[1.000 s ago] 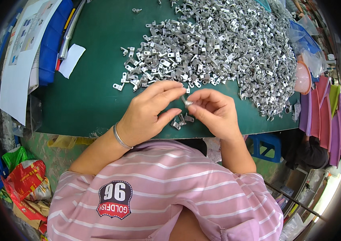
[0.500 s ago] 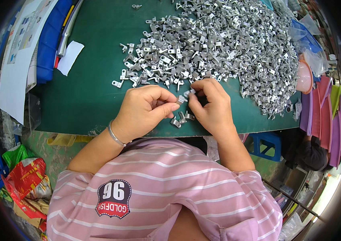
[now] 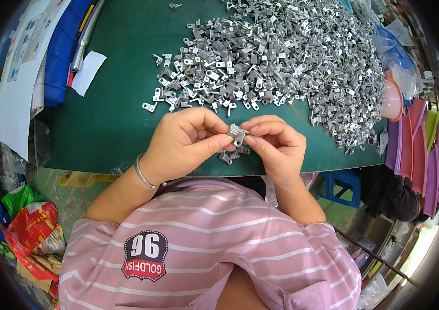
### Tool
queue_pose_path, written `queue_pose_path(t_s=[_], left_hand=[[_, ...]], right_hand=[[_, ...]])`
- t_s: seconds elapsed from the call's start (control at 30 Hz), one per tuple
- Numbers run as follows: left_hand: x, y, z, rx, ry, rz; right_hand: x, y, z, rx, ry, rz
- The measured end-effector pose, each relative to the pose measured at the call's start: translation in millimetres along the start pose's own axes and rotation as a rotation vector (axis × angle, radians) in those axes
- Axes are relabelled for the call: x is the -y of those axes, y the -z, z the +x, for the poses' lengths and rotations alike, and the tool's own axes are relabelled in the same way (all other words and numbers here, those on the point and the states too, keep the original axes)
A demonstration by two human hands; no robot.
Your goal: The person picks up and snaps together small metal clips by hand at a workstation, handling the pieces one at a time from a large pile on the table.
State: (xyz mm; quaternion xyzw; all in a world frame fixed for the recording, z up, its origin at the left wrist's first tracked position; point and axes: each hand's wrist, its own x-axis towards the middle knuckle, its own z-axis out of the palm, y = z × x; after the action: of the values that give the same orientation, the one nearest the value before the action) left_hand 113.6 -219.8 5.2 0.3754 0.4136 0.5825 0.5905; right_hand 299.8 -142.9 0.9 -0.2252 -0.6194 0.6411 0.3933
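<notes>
My left hand (image 3: 188, 135) pinches a small silver metal bracket (image 3: 233, 128) between thumb and forefinger. In my right hand (image 3: 277, 142), thumb and fingers close on a second metal bracket (image 3: 240, 137) with a round hole in its tab. The two pieces meet between my fingertips, and just how they fit together cannot be made out. Below them, partly covered by my fingers, a few more brackets (image 3: 225, 158) lie on the green tabletop (image 3: 111, 124). Beyond my hands spreads a large heap of similar brackets (image 3: 281, 62).
A blue bin (image 3: 60, 67), a white paper scrap (image 3: 88, 73) and a printed sheet (image 3: 23, 82) are at the left. On the right stand an orange-rimmed basket (image 3: 392, 101) and pink and purple sheets (image 3: 416, 139). A blue stool (image 3: 341, 187) sits under the table edge.
My right hand has turned and moved in toward my left, bringing its bracket against the left one. My left hand has barely moved.
</notes>
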Motion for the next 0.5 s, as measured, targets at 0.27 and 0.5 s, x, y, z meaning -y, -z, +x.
queue_pose_path(t_s=[0.27, 0.5], left_hand=[[-13.4, 4.2, 3.8, 0.051, 0.149, -0.179], [-13.8, 6.6, 4.9, 0.061, 0.276, -0.167]], right_hand=[[-9.5, -14.5, -4.5, -0.071, 0.352, -0.101], [-10.1, -16.1, -2.8, -0.050, 0.481, -0.271]])
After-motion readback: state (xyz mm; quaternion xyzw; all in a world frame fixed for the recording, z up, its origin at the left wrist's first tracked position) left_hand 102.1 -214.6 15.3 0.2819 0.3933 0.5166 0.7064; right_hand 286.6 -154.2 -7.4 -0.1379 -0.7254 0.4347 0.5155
